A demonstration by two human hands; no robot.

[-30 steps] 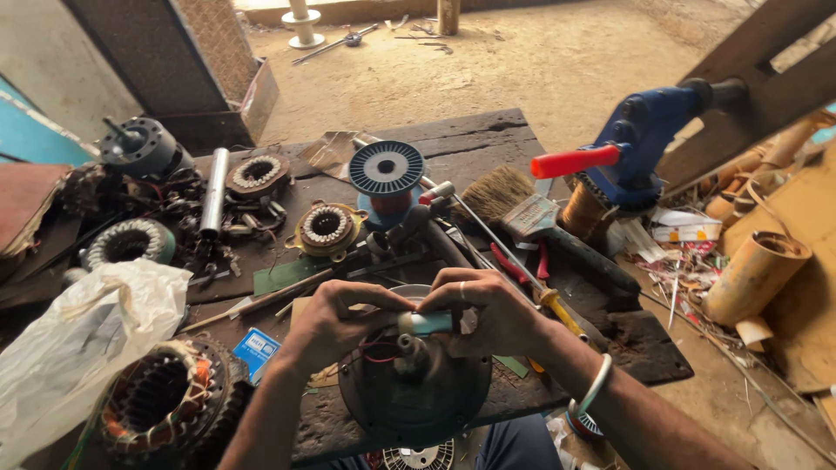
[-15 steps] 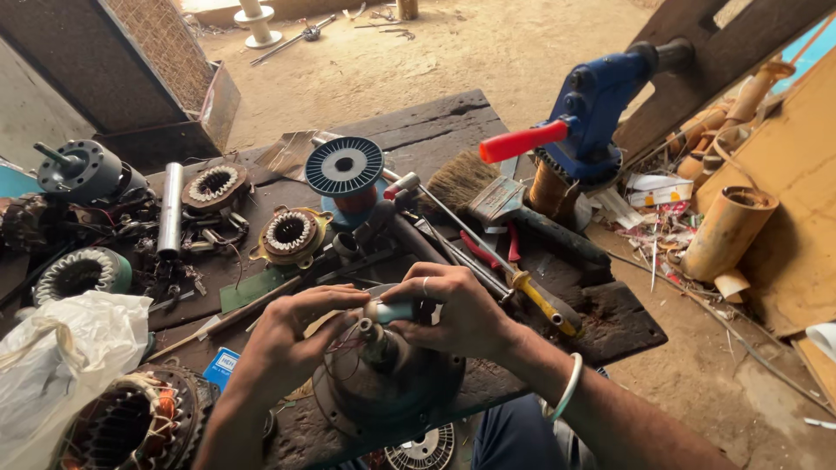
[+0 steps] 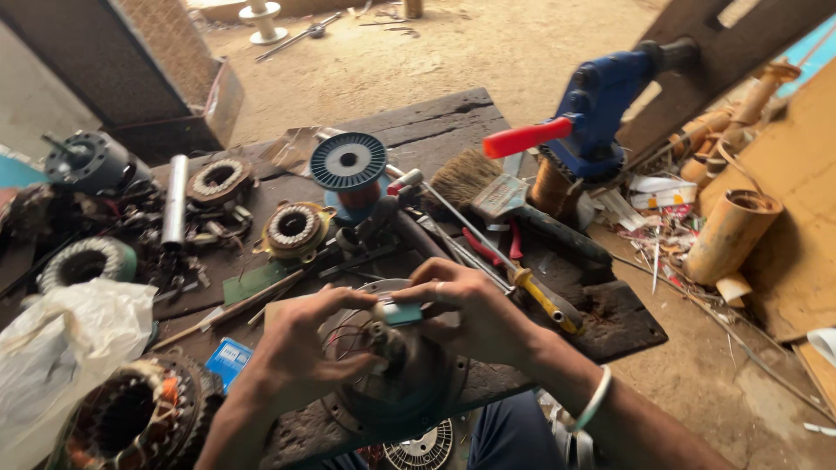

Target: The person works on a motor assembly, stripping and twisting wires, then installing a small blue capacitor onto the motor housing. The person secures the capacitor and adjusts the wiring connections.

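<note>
While my view swung down and closer than a second before, my left hand [image 3: 300, 344] stayed curled against the dark round motor housing [image 3: 396, 383] on the wooden bench [image 3: 453, 117], fingers bent toward its shaft. Just right of it, my right hand [image 3: 475, 318] kept pinching a small teal strip [image 3: 402, 312] over the housing's top, as in the earlier frames, so the fitting looked unfinished. Beyond my knuckles sat the blue wire spool [image 3: 349, 163]; past my right wrist lay a yellow-handled screwdriver [image 3: 544, 300].
</note>
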